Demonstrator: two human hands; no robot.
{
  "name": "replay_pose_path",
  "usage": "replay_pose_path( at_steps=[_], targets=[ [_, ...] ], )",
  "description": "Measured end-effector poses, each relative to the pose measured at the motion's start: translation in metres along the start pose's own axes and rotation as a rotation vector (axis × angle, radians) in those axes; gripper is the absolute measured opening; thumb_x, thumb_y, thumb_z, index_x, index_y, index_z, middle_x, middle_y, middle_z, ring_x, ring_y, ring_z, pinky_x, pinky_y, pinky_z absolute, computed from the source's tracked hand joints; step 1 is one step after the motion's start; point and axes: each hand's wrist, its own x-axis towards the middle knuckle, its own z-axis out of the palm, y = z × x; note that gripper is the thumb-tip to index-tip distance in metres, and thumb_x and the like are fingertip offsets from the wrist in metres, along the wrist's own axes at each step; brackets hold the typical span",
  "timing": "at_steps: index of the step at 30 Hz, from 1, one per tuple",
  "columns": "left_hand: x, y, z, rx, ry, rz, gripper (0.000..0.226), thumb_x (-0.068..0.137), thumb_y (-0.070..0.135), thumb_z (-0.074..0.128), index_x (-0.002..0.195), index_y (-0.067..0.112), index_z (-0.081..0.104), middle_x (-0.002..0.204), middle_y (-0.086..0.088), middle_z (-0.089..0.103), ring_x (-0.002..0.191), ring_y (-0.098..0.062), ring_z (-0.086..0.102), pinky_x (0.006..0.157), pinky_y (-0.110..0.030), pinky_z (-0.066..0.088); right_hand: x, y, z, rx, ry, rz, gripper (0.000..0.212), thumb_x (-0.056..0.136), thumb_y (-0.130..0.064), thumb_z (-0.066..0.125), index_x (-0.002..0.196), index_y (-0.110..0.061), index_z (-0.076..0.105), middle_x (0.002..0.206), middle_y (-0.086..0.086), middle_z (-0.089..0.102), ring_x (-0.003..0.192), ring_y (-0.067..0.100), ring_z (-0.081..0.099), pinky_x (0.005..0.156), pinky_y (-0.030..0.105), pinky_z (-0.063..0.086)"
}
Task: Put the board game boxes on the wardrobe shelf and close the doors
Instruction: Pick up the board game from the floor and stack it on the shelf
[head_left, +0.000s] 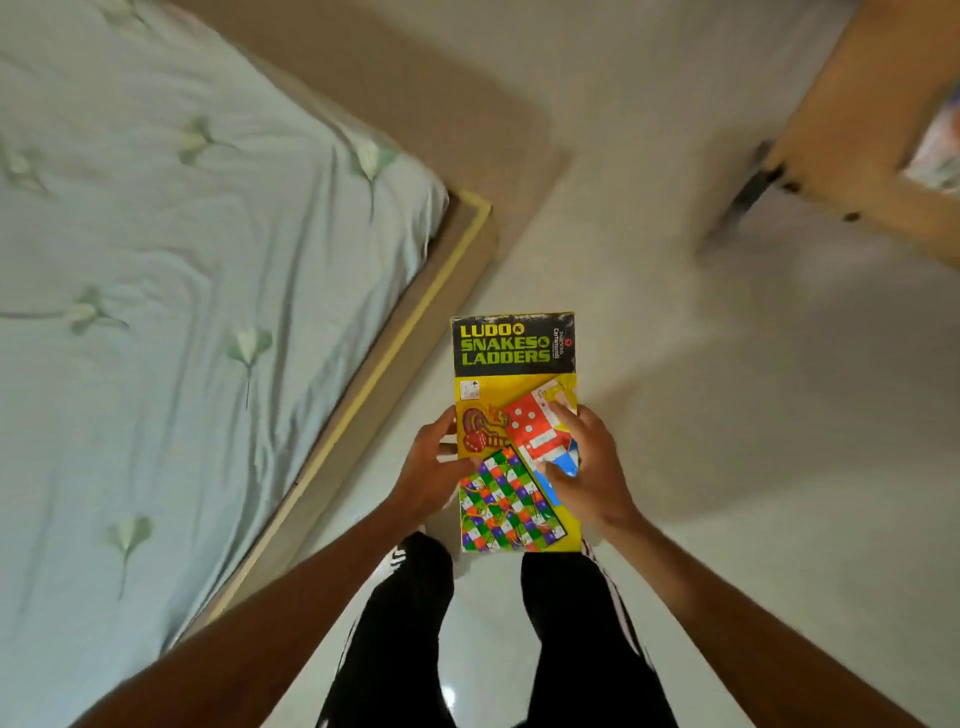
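I have the board game box (514, 431) at lower centre of the frame, above the floor beside the bed (182, 260). My left hand (434, 467) and right hand (584, 462) clamp its long edges, fingers curled on top. It looks light, stiff cardboard with a glossy, slippery face; gripping both edges suits it.

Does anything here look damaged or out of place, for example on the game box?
Only small wear: the Ludo Snakes and Ladders box looks scuffed along its far top edge. Otherwise it is flat and closed, held by the left hand and right hand over the floor. Nothing is spilled.
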Motion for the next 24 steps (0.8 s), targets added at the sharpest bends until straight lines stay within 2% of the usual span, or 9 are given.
replay_pose_path(
  at_steps=[3,6,10,13,15,18,20,22,24],
  targets=[
    [-0.037,0.058,0.001,-0.034,0.051,0.076,0.064,0.065,0.052,0.073,0.125,0.050,0.050,0.125,0.001,0.056,0.108,-0.015,0.061,0.087,-0.045,0.057,-0.017,-0.053,-0.066,-0.040,0.026,-0.102,0.074,0.078,-0.030,0.063,0.143,-0.044,0.032,0.137,-0.001,0.045,0.124,0.020,0.047,0.096,0.046,0.051],
    [-0.049,0.099,0.008,-0.068,0.101,0.132,0.075,0.067,0.045,0.073,0.136,0.041,0.046,0.129,-0.002,0.053,0.111,-0.016,0.059,0.089,-0.046,0.056,-0.013,-0.085,-0.111,-0.094,0.056,-0.169,0.073,0.081,-0.023,0.056,0.143,-0.046,0.028,0.142,-0.003,0.043,0.128,0.020,0.043,0.101,0.045,0.048],
    [-0.031,0.140,0.009,-0.090,0.117,0.203,0.073,0.061,0.046,0.073,0.130,0.048,0.049,0.127,0.001,0.054,0.113,-0.019,0.060,0.089,-0.043,0.056,0.023,-0.107,-0.154,-0.150,0.058,-0.196,0.076,0.086,-0.005,0.053,0.144,-0.047,0.027,0.146,-0.003,0.039,0.132,0.018,0.040,0.103,0.044,0.048],
    [0.002,0.182,0.002,-0.104,0.145,0.270,0.073,0.066,0.037,0.073,0.134,0.045,0.046,0.127,-0.001,0.054,0.112,-0.019,0.060,0.085,-0.041,0.057,0.063,-0.132,-0.183,-0.137,0.071,-0.269,0.075,0.084,-0.004,0.052,0.145,-0.042,0.029,0.146,0.001,0.039,0.132,0.019,0.042,0.100,0.045,0.050],
    [0.024,0.213,-0.003,-0.108,0.166,0.329,0.067,0.068,0.034,0.072,0.129,0.049,0.049,0.123,-0.001,0.058,0.109,-0.018,0.061,0.084,-0.040,0.057,0.096,-0.147,-0.200,-0.137,0.076,-0.301,0.075,0.084,-0.001,0.051,0.146,-0.039,0.030,0.147,0.003,0.038,0.133,0.019,0.041,0.099,0.045,0.052],
    [0.071,0.264,-0.018,-0.140,0.230,0.412,0.057,0.073,0.022,0.074,0.123,0.042,0.055,0.114,0.000,0.062,0.103,-0.020,0.064,0.070,-0.024,0.057,0.162,-0.178,-0.228,-0.154,0.076,-0.338,0.078,0.083,0.001,0.053,0.146,-0.039,0.029,0.146,0.001,0.037,0.134,0.022,0.040,0.095,0.045,0.054],
    [0.102,0.297,-0.028,-0.161,0.244,0.432,0.054,0.076,0.013,0.075,0.118,0.042,0.057,0.111,0.002,0.062,0.100,-0.020,0.064,0.062,-0.019,0.055,0.205,-0.201,-0.246,-0.173,0.092,-0.373,0.080,0.083,0.001,0.057,0.146,-0.038,0.028,0.145,0.001,0.038,0.132,0.021,0.043,0.094,0.043,0.055],
    [0.132,0.331,-0.042,-0.183,0.262,0.472,0.053,0.072,0.018,0.077,0.116,0.044,0.058,0.110,0.003,0.063,0.099,-0.021,0.063,0.064,-0.025,0.058,0.246,-0.226,-0.264,-0.180,0.104,-0.391,0.083,0.081,0.004,0.060,0.146,-0.037,0.030,0.144,0.001,0.039,0.129,0.021,0.048,0.093,0.040,0.056],
    [0.167,0.366,-0.056,-0.172,0.278,0.518,0.059,0.068,0.031,0.078,0.123,0.036,0.058,0.113,0.001,0.065,0.098,-0.022,0.065,0.072,-0.038,0.061,0.288,-0.249,-0.283,-0.205,0.127,-0.396,0.085,0.080,0.002,0.062,0.145,-0.041,0.029,0.144,0.000,0.039,0.126,0.023,0.049,0.094,0.043,0.055]
  ],
)
